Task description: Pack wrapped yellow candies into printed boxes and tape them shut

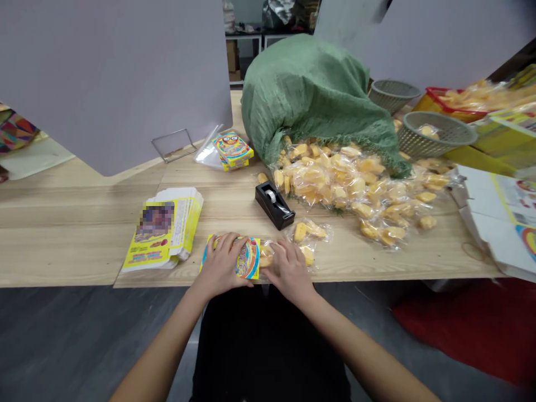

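Near the table's front edge, my left hand (224,259) is wrapped over a yellow printed carton (252,258) that lies flat. At the carton's right end my right hand (290,269) grips a clear packet of yellow pieces (266,255). The packet meets the carton's end; how far it reaches inside is hidden. More clear packets (310,230) of yellow pieces lie just beyond my right hand. A black tape dispenser (274,206) stands behind the carton. To the left lies a stack of flattened yellow cartons (163,229).
A green woven sack (310,84) spills a heap of packets (335,176) over the table. Filled cartons (232,149) sit by a wire frame (173,146) at the back. Grey baskets (438,134), a red crate (452,106) and an opened white box (498,218) stand right.
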Available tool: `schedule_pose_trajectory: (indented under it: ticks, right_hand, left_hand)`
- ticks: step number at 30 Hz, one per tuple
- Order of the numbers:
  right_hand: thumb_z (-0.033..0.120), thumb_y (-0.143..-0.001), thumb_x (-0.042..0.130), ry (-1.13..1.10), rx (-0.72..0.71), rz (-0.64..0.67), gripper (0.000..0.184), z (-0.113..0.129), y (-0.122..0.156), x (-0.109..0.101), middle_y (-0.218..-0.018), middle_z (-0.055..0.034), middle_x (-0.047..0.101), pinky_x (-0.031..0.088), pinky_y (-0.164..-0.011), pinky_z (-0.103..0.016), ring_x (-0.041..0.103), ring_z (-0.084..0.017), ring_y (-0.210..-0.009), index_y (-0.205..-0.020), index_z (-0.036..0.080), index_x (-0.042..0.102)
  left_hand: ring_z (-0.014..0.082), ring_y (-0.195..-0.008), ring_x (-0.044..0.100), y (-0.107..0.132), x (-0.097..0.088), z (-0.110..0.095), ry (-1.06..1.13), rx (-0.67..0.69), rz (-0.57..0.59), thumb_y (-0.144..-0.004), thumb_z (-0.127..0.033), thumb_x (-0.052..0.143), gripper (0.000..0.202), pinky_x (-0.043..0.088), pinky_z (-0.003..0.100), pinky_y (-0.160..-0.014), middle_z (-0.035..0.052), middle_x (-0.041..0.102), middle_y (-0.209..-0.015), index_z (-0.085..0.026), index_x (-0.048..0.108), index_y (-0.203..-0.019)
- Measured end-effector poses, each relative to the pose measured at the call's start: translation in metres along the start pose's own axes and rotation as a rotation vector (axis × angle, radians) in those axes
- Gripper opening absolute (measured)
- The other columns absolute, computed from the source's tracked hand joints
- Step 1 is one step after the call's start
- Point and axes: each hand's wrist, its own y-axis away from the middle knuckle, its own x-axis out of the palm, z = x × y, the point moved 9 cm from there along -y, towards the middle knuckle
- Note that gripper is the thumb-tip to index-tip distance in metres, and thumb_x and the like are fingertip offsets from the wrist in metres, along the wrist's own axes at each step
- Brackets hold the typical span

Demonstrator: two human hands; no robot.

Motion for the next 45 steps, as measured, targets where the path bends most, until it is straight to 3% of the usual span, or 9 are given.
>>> schedule_pose_trajectory:
  ticks: [5,10,14,18,24,29,33,40,45]
  right_hand:
    - [0.033,-0.088,0.049,-0.715,0.425,0.190,0.033,-0.021,0.004,0.019,-0.095,-0.0110,0.072,0.058,-0.075,-0.043,0.070,-0.023,-0.084,-0.114,0.019,0.064]
    - [0.020,-0.084,0.049,-1.145,0.383,0.417,0.030,0.030,-0.025,0.043,-0.084,-0.0059,0.074,0.059,-0.067,-0.034,0.072,-0.021,-0.080,-0.108,0.017,0.067]
    - [0.013,-0.080,0.046,-0.822,0.359,0.275,0.034,-0.007,-0.031,0.002,-0.081,-0.0051,0.074,0.058,-0.067,-0.036,0.071,-0.020,-0.073,-0.104,0.018,0.070]
    - [0.016,-0.079,0.049,-0.289,0.310,-0.076,0.037,-0.091,-0.020,-0.071,-0.116,-0.0138,0.066,0.046,-0.098,-0.051,0.060,-0.029,-0.111,-0.113,0.016,0.064]
    - [0.016,-0.088,0.040,0.344,0.073,-0.046,0.040,-0.148,-0.004,-0.076,-0.124,-0.0185,0.063,0.045,-0.099,-0.049,0.053,-0.030,-0.120,-0.125,0.009,0.055]
    - [0.023,-0.091,0.043,0.495,0.230,-0.215,0.036,-0.114,0.015,-0.089,-0.110,-0.0206,0.064,0.047,-0.090,-0.046,0.055,-0.031,-0.105,-0.118,0.006,0.059]
    - [0.033,-0.090,0.051,0.435,0.225,-0.081,0.041,-0.068,0.028,-0.058,-0.105,-0.0182,0.065,0.048,-0.082,-0.044,0.057,-0.030,-0.094,-0.122,0.009,0.059]
    - [0.009,-0.089,0.048,0.345,-0.207,0.152,0.043,-0.077,0.060,-0.070,-0.132,-0.0061,0.060,0.043,-0.097,-0.045,0.045,-0.028,-0.130,-0.125,0.028,0.060]
    - [0.019,-0.084,0.060,0.304,-0.277,0.151,0.032,-0.050,0.044,-0.052,-0.152,-0.0152,0.034,0.028,-0.110,-0.057,0.018,-0.036,-0.145,-0.116,0.020,0.064]
  left_hand:
    - [0.0357,-0.131,0.036,-0.002,0.002,-0.001,-0.001,0.008,0.004,-0.053,-0.064,0.078,0.103,0.012,0.058,-0.111,0.0162,0.044,-0.140,-0.022,0.039,-0.139]
    - [0.0379,-0.133,0.036,-0.002,0.006,0.007,-0.010,0.026,0.012,-0.052,-0.061,0.079,0.103,0.013,0.060,-0.111,0.0183,0.043,-0.142,-0.022,0.039,-0.139]
    - [0.0430,-0.140,0.023,0.002,-0.010,-0.003,0.008,0.057,0.022,-0.055,-0.063,0.077,0.105,0.011,0.067,-0.110,0.0206,0.032,-0.150,-0.021,0.035,-0.142]
    - [0.0313,-0.138,0.034,-0.019,-0.022,-0.072,0.139,0.204,-0.006,-0.086,-0.041,0.058,0.050,0.020,0.056,-0.114,0.0128,0.045,-0.144,-0.022,0.049,-0.130]
    - [0.0301,-0.134,0.042,-0.092,0.044,-0.143,0.031,0.147,0.030,-0.092,-0.023,0.049,0.046,0.040,0.046,-0.105,0.0182,0.039,-0.148,-0.014,0.045,-0.136]
    - [0.0296,-0.126,0.049,-0.102,0.059,-0.137,-0.063,0.104,0.007,-0.091,-0.020,0.048,0.044,0.046,0.042,-0.098,0.0195,0.042,-0.145,-0.013,0.046,-0.134]
    - [0.0257,-0.125,0.050,-0.106,0.050,-0.125,0.014,0.083,0.002,-0.089,-0.005,0.040,0.045,0.043,0.038,-0.103,0.0224,0.045,-0.142,-0.006,0.043,-0.134]
    - [0.0232,-0.119,0.056,-0.108,0.051,-0.121,0.240,0.218,0.073,-0.090,-0.011,0.042,0.041,0.047,0.036,-0.096,0.0099,0.052,-0.138,-0.022,0.052,-0.129]
    - [0.0188,-0.124,0.053,-0.103,0.041,-0.133,0.483,0.362,0.119,-0.089,-0.014,0.043,0.044,0.042,0.034,-0.104,0.0098,0.055,-0.135,-0.018,0.048,-0.133]
